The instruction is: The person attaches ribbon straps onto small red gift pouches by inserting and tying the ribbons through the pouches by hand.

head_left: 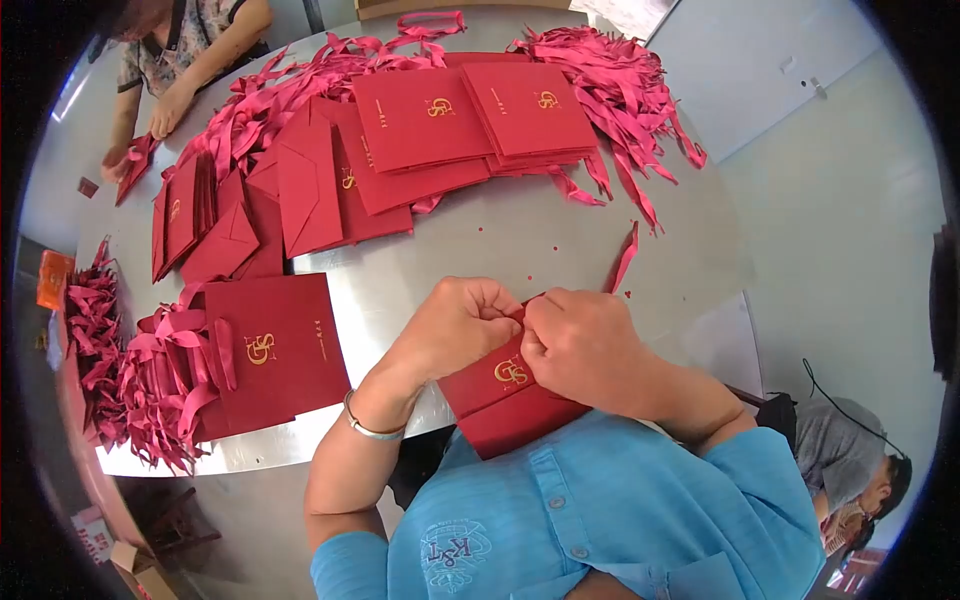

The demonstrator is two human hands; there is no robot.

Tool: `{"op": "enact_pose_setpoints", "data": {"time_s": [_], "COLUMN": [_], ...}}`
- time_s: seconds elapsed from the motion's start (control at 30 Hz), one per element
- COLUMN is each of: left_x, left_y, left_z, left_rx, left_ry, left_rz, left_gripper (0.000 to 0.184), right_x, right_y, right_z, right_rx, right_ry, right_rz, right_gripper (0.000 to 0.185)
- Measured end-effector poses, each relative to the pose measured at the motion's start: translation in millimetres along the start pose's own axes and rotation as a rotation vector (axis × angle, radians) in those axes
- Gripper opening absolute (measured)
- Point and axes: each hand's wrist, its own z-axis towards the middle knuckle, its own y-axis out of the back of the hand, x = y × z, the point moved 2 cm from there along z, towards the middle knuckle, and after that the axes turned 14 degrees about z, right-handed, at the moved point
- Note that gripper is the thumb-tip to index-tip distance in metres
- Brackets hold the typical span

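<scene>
Both hands meet at the top edge of a red paper bag (510,405) with a gold logo, held against the front of the blue shirt. My left hand (468,325) pinches the edge, its fingers closed. Right beside it, my right hand (580,340) is curled closed on the same edge. A pink ribbon (625,258) sticks up behind my right hand. What the fingertips pinch is partly hidden. To the left lies a stack of red bags (285,350) with pink ribbon handles.
Flat red bags (425,120) lie piled across the table (440,250). Heaps of pink ribbon (615,85) lie at the back and left edge. At the upper left a person's hands (165,110) hold a red piece. Another person (845,450) is at the lower right.
</scene>
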Motion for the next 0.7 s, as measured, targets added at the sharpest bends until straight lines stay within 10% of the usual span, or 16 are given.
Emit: {"op": "enact_pose_setpoints", "data": {"time_s": [0.27, 0.6, 0.7], "left_x": [8.4, 2.8, -1.9], "left_y": [-1.5, -5.9, -9.2], "left_z": [0.9, -2.5, -4.6], "left_rx": [0.000, 0.001, -0.005], "left_ry": [-0.062, -0.115, -0.122], "left_rz": [0.035, 0.061, 0.142], "left_gripper": [0.007, 0.010, 0.011], "right_x": [-17.3, -41.2, -58.4], "right_y": [-1.1, 21.2, 22.2], "right_z": [2.9, 20.5, 30.1], "right_rx": [-0.011, 0.141, 0.369], "right_ry": [-0.271, -0.095, -0.504], "right_rz": [0.364, 0.726, 0.830], "right_gripper": [0.008, 0.008, 0.010]}}
